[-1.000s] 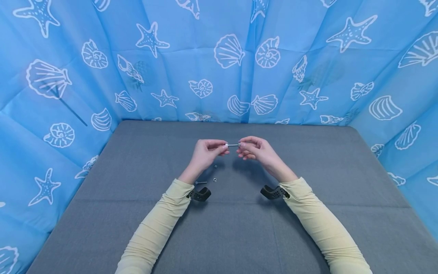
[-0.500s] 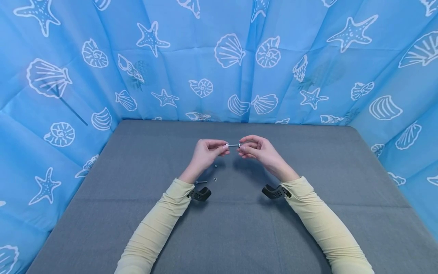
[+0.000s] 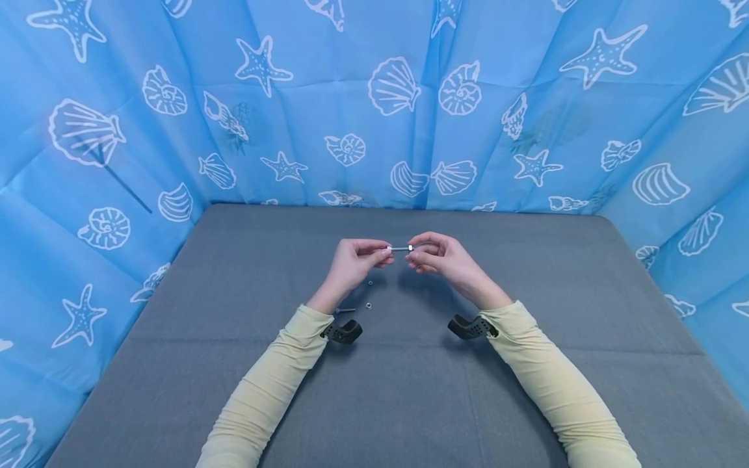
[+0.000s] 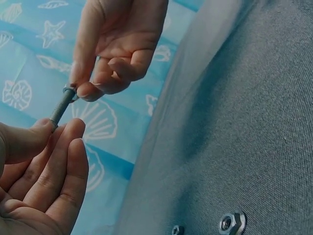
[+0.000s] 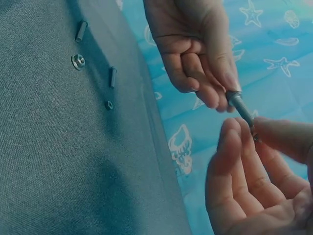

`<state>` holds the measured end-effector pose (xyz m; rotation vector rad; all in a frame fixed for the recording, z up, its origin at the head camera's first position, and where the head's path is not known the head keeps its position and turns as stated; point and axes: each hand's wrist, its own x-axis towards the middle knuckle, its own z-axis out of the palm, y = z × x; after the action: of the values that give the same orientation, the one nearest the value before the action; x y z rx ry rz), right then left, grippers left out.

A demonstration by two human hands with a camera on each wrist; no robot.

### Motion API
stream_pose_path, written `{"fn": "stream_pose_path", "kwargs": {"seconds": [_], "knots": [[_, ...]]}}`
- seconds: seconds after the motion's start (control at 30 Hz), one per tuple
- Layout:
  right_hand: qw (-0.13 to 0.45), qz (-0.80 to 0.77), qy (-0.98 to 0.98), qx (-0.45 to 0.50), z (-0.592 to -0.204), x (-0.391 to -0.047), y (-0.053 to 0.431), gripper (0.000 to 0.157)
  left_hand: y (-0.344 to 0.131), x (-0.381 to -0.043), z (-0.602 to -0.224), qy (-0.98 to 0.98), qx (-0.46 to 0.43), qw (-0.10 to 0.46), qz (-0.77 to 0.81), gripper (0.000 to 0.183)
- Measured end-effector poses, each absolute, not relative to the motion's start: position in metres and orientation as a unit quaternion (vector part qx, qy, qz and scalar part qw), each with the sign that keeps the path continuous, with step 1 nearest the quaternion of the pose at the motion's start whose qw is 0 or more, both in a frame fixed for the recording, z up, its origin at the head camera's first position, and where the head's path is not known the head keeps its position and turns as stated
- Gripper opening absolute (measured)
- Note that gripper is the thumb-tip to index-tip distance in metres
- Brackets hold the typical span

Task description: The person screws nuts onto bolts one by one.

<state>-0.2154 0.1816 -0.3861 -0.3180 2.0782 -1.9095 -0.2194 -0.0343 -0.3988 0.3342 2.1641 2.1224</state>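
Left hand (image 3: 358,259) pinched bolt (image 4: 60,108) at head (image 5: 234,95); right hand (image 3: 434,253) gripped nut (image 4: 69,90) at far end. Bolt sat between hands, raised above table (image 3: 404,403). Good work likely meant steady head, square nut, light fingertip turns, no forcing.

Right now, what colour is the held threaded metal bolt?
Threaded metal bolt: silver-grey, best in left wrist view.

bolt (image 4: 60,108) part. hid by L fingers (image 4: 74,169), sleeves (image 3: 275,383) cropped
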Motion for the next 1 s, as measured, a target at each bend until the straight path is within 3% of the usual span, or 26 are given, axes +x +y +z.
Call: {"fn": "stream_pose_path", "kwargs": {"seconds": [1.0], "knots": [[0.133, -0.651, 0.739, -0.109, -0.3874, -0.216, 0.1796, 0.031, -0.0344, -0.2198, -0.3974, 0.71, 0.11, 0.049, 0.693, 0.019]]}}
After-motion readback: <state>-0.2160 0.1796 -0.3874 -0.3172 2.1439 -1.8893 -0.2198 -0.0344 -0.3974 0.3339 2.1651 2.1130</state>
